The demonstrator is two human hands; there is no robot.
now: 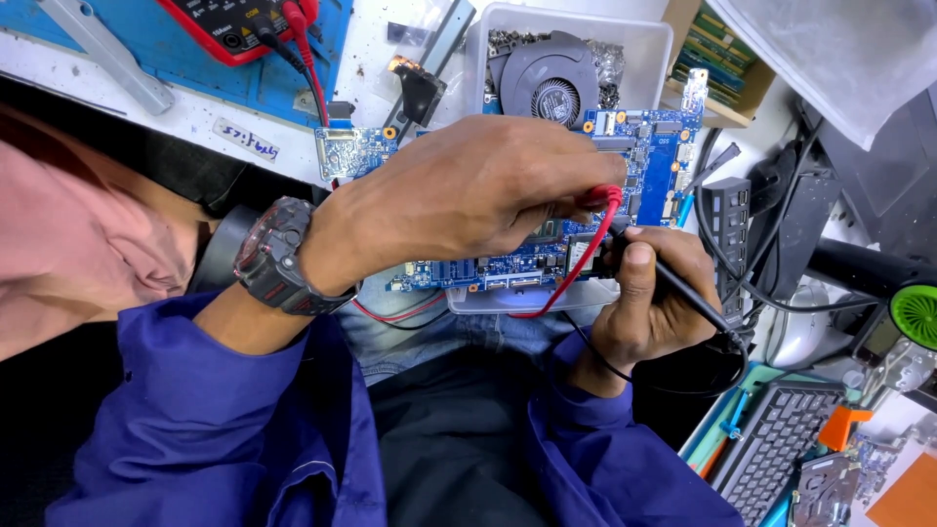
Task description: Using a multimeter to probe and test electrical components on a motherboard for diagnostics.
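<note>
A blue laptop circuit board (656, 161) lies across a clear plastic tray (532, 296) in front of me. My left hand (468, 190), with a dark wristwatch (278, 256) on the wrist, reaches over the board and pinches a red test probe (603, 195) against it. Its red lead (571, 278) loops down off the board's near edge. My right hand (654, 293) grips a black test probe (673, 281), tip pointed at the board beside the red one. Both sleeves are blue.
A red multimeter (229, 24) with plugged leads sits on a blue mat at the top left. A white bin (639, 44) holding a cooling fan (556, 73) stands behind the board. A keyboard (776, 444), cables and a green-ended tool (913, 312) crowd the right side.
</note>
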